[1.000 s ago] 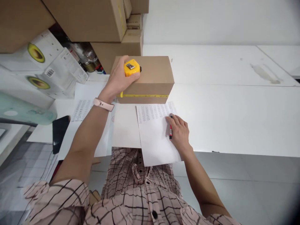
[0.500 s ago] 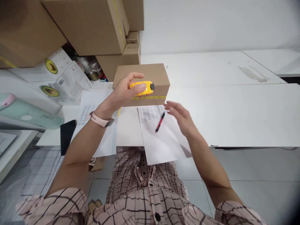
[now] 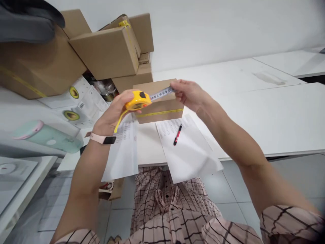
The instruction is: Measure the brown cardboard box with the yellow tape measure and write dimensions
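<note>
Nearest the viewer, the wearer's pale-pink, black-checked cloth garment [image 3: 175, 210] is filling the lower middle. Just beyond it, a printed white paper sheet [image 3: 193, 156] is overhanging the near edge of a smooth white tabletop [image 3: 259, 118], and a slim red-and-black pen [image 3: 178, 134] is lying across the sheet. A second printed white sheet [image 3: 122, 164] is lying to its left, partly beneath the left forearm. Above the tabletop, the left hand [image 3: 113, 113] is grasping a rounded yellow tape measure [image 3: 138, 100], whose yellow strap [image 3: 120, 122] is hanging down. The right hand [image 3: 189, 94] is pinching the end of the numbered, silvery-white blade [image 3: 160, 94], which is spanning the gap between the hands. Behind them, a rectangular brown cardboard box [image 3: 159, 113] with a yellow printed band is resting on the tabletop. Farther back, larger brown cardboard boxes [image 3: 106, 54] are standing stacked near a plain white wall [image 3: 203, 30].
</note>
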A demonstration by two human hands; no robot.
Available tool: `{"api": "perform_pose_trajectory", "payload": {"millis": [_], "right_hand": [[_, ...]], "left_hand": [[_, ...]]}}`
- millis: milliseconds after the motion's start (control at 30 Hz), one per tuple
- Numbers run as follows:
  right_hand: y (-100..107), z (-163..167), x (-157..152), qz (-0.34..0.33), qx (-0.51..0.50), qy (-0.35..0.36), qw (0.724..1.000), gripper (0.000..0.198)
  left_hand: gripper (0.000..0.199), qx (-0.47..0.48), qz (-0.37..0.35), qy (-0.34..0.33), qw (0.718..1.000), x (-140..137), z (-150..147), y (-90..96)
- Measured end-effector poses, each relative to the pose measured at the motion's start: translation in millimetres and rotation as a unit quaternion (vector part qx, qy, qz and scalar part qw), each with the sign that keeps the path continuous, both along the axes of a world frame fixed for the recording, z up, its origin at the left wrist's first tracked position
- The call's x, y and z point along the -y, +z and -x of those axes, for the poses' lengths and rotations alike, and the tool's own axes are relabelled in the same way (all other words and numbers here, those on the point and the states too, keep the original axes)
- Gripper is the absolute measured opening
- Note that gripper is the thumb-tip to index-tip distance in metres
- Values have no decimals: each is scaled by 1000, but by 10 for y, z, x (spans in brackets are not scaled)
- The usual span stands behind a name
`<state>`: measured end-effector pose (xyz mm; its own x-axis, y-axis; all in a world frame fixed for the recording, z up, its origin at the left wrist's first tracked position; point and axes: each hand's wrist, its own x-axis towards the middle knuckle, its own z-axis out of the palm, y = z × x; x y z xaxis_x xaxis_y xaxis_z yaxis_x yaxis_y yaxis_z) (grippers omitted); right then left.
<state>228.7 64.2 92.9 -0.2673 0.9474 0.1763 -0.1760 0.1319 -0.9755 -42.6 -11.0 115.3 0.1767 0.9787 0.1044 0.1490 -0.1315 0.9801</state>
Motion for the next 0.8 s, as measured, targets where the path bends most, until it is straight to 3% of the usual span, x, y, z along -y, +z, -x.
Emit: {"api": "perform_pose_trajectory", "payload": {"millis": [167, 233, 333, 533, 700, 800], "right_hand": [[-24, -293, -816, 42, -48, -187, 980, 22], [-106, -339, -976, 79, -16, -244, 966, 23], [-275, -262, -1062, 101, 63, -272, 955, 17], [-565, -86, -1147, 109, 153, -269, 945, 16], [-687, -83, -1093, 132, 213, -177, 952, 42], [-705, -59, -1010, 137, 206, -132, 960, 47]], "left_hand": [[33, -11, 43, 169, 985, -423, 924, -20], [35, -10, 43, 194, 980, -518, 1214, -39], [38, -4, 52, 205, 977, -585, 1446, -88], [33, 15, 74, 200, 977, -773, 1476, -176], [37, 24, 87, 168, 982, -1030, 1404, -234], [37, 27, 89, 149, 984, -1163, 1397, -265]]}}
